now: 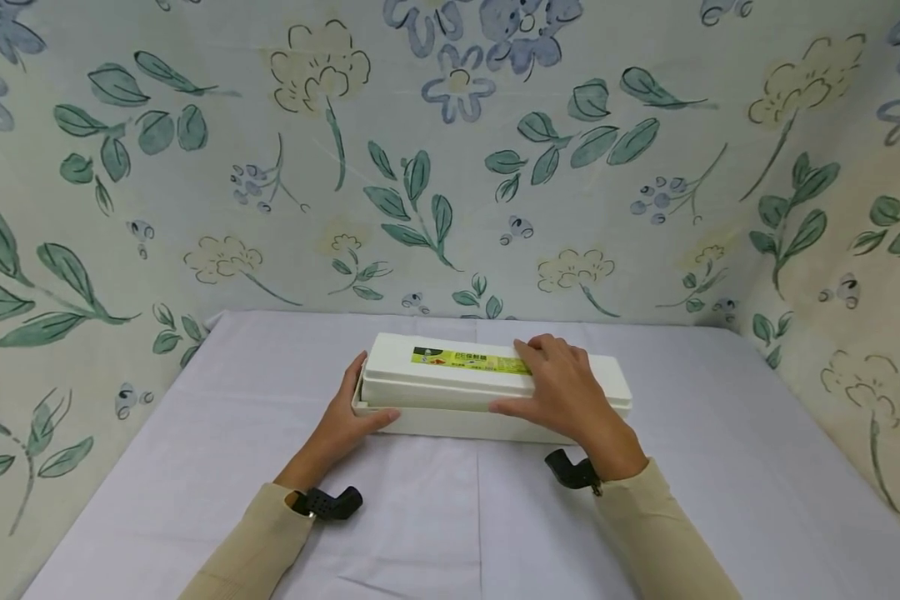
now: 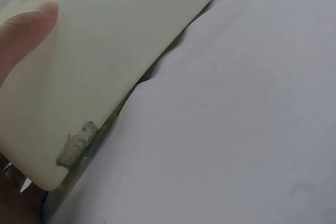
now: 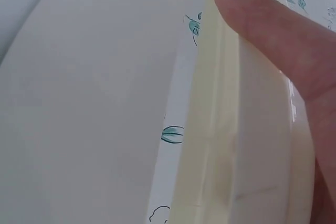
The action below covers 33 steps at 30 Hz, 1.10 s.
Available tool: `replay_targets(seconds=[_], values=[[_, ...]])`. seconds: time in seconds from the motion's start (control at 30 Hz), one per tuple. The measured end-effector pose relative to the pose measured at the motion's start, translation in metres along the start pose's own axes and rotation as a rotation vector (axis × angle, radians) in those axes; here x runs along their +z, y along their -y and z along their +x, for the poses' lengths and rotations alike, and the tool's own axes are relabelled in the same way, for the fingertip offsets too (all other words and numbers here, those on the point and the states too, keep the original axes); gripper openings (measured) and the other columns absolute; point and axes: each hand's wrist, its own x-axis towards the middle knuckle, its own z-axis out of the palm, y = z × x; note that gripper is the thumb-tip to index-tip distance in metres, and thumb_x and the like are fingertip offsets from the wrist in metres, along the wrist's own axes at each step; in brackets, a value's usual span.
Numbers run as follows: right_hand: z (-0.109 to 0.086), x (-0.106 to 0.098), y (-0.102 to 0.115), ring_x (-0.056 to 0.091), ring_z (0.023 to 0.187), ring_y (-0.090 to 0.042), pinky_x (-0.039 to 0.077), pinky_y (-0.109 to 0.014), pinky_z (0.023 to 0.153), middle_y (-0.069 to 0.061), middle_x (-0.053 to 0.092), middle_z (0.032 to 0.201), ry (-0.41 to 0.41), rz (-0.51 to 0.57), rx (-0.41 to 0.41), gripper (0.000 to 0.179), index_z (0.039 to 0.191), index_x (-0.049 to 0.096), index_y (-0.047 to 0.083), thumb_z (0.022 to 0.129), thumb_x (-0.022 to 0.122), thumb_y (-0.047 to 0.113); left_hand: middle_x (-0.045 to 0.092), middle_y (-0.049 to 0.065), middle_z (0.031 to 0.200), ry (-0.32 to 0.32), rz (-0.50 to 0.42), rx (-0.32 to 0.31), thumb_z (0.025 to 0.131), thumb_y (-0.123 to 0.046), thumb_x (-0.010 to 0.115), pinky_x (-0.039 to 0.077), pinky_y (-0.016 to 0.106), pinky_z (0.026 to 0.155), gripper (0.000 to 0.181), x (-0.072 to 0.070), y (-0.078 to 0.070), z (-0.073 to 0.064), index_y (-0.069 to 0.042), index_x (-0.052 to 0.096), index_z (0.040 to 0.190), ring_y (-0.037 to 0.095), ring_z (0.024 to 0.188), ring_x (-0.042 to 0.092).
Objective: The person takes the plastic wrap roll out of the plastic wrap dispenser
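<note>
The white box (image 1: 457,423) lies on the table (image 1: 420,517), near the middle of the far edge. The left hand (image 1: 345,425) grips the box's left end, and the right hand (image 1: 566,387) grips the lid (image 1: 450,381), thumb in front, fingers above.

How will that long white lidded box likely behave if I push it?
The long white lidded box is probably stiff, as its edges look straight. Its smooth surface might feel slippery. Being low and long, it seems likelier to slide than tip.
</note>
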Motion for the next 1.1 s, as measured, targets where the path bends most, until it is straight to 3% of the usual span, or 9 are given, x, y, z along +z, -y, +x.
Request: replay_targets(seconds=[0.17,0.37,1.1], values=[[-0.002,-0.003,-0.005,0.049,0.11,-0.029,0.035,-0.054,0.098,-0.013,0.054,0.122,0.009,0.021,0.014,0.102,0.136,0.054,0.004,0.063,0.074,0.072,0.023,0.006,0.157,-0.001,0.022,-0.016,0.076,-0.041,0.081,0.02,0.06,0.11,0.111,0.001,-0.001,-0.001,-0.032,0.004,0.155,0.031,0.14,0.027],[-0.003,-0.009,-0.011,0.048,0.109,-0.029,0.033,-0.054,0.1,-0.014,0.054,0.123,0.024,0.02,0.046,0.101,0.137,0.054,0.004,0.064,0.074,0.071,0.027,0.009,0.155,0.017,0.037,-0.051,0.077,-0.04,0.08,0.025,0.06,0.108,0.11,0.002,-0.001,-0.003,-0.03,0.002,0.155,0.032,0.138,0.031],[-0.005,-0.027,-0.033,0.048,0.107,-0.031,0.033,-0.057,0.096,-0.016,0.051,0.122,-0.034,0.02,0.103,0.096,0.135,0.054,0.004,0.065,0.078,0.065,0.031,0.008,0.15,0.013,0.042,-0.006,0.078,-0.038,0.08,0.032,0.057,0.104,0.108,0.0,-0.001,0.0,-0.032,0.003,0.155,0.031,0.126,0.04]])
